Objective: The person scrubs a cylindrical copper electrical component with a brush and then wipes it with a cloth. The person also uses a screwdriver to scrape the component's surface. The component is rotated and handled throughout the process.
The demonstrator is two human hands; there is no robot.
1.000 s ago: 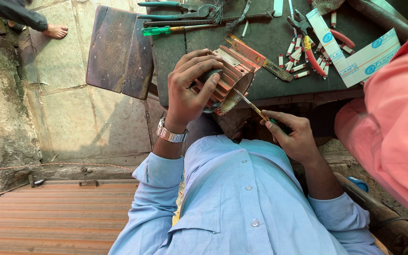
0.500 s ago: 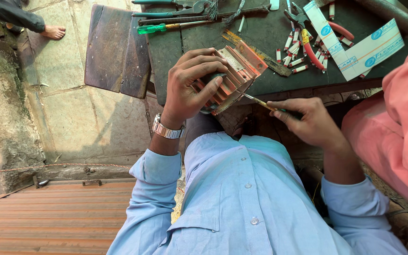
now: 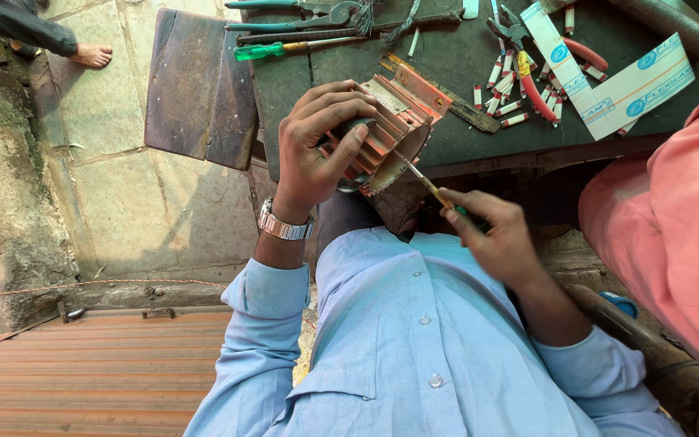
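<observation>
Since a second ago the right hand (image 3: 491, 235) has slid rightward and a little away from the body, drawing the screwdriver (image 3: 430, 184) out to a longer reach. Its tip now sits at the open lower end of the finned motor housing (image 3: 386, 129) rather than tucked beneath it. The housing has tilted slightly, open end turned more toward the tool. Judgement: the work at the housing's rim goes on, with the tool repositioned, not withdrawn.

Left hand (image 3: 317, 142): fingers curled over the top and side of the reddish ribbed housing, gripping it firmly, held above the near edge of the dark worktop (image 3: 463, 65). A metal wristwatch (image 3: 283, 226) sits on that wrist.

Right hand: closed around the screwdriver's handle, thumb and fingers pinching, shaft angled up-left to the housing.

On the worktop behind: pliers (image 3: 527, 57), a green-handled screwdriver (image 3: 277, 50), scattered small red-and-white pieces (image 3: 499, 89).
</observation>
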